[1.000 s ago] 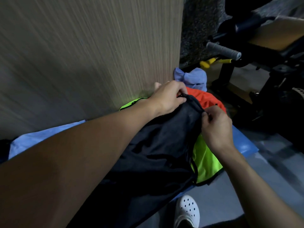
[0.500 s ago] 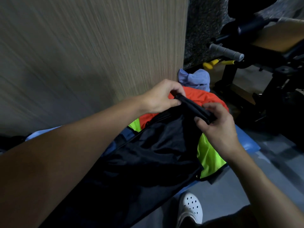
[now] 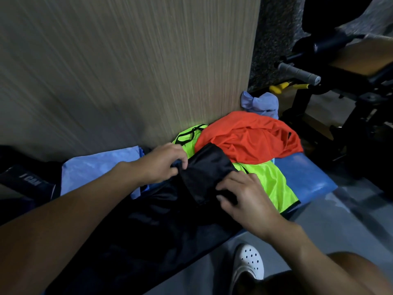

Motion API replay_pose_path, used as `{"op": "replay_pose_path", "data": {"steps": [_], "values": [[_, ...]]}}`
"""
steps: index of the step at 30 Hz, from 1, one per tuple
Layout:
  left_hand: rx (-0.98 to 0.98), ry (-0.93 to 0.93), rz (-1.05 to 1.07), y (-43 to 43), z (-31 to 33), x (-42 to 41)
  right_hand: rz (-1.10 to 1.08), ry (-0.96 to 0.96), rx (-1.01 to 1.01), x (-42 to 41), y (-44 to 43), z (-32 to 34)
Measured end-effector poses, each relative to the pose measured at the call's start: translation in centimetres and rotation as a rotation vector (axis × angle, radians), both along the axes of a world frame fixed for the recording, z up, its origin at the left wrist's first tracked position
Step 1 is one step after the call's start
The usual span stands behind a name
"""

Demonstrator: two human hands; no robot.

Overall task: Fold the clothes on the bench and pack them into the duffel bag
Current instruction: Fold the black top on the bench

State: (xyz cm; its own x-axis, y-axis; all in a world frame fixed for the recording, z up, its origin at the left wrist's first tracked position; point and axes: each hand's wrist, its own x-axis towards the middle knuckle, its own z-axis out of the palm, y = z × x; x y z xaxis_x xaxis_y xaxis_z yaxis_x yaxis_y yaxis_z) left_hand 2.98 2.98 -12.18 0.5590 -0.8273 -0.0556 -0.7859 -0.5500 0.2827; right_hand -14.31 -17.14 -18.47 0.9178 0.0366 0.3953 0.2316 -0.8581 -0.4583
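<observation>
Wood-grain wall behind blue padded table (image 3: 306, 177). Both forearms reach forward. Left hand (image 3: 161, 165) pinches one end of the black garment's (image 3: 204, 169) folded-over top, right hand (image 3: 244, 194) grips the other end, fingers curled. The garment lies on the table. Also there: one orange shirt (image 3: 248, 139), neon-green fabric (image 3: 265, 179) in two patches, one light-blue cloth (image 3: 95, 169).

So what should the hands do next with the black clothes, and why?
Probably lay the folded-over end down onto the rest of the black garment and press it flat. Both the left hand and the right hand pinch that end, which is doubled back but raised, and the rest lies spread along the blue bench.
</observation>
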Motion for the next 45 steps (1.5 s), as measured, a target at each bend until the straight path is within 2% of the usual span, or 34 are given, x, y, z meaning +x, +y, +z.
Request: {"op": "replay_pose_path", "data": {"steps": [3,4,6,10,12,20,23,26,30,33,38,42,45], "values": [[0.225,-0.053,0.050,0.7,-0.6,-0.4,-0.206,-0.036,0.068,0.2,-0.7,-0.1],[0.205,-0.048,0.074,0.5,-0.8,-0.6,-0.287,-0.029,0.088,0.5,-1.1,-0.2],[0.043,-0.008,0.140,-0.6,-0.9,-1.1,-0.410,0.052,0.115,0.9,-1.6,-0.5],[-0.208,0.119,0.319,-4.0,-2.0,-0.8,-0.472,0.224,0.115,1.4,-1.6,-1.1],[-0.241,0.155,0.374,-5.0,-2.8,-0.6,-0.480,0.243,0.124,1.7,-1.6,-1.1],[-0.267,0.048,0.418,-5.0,-5.2,-1.0,-0.483,0.302,0.073,2.2,-2.0,-1.0],[-0.348,0.025,0.447,-3.8,-5.1,-2.1,-0.497,0.220,-0.017,2.1,-1.9,-0.6],[-0.507,0.134,0.597,-1.9,-4.5,-4.6,-0.377,0.042,0.030,2.3,-1.0,0.0],[-0.866,0.339,0.902,3.9,-3.5,-9.9,-0.029,0.011,0.122,3.0,2.9,0.9],[-0.928,0.434,1.193,10.6,-3.3,-14.6,0.164,0.086,0.173,3.9,7.8,2.0],[-1.062,0.432,1.538,20.2,-4.4,-20.6,0.514,0.223,0.144,5.5,18.6,3.8],[-1.024,0.454,1.754,23.1,-6.5,-24.2,0.652,0.379,0.068,7.2,26.5,4.0],[-1.163,0.665,1.807,23.6,-8.7,-25.2,0.700,0.471,-0.067,8.7,30.3,3.1]]}}
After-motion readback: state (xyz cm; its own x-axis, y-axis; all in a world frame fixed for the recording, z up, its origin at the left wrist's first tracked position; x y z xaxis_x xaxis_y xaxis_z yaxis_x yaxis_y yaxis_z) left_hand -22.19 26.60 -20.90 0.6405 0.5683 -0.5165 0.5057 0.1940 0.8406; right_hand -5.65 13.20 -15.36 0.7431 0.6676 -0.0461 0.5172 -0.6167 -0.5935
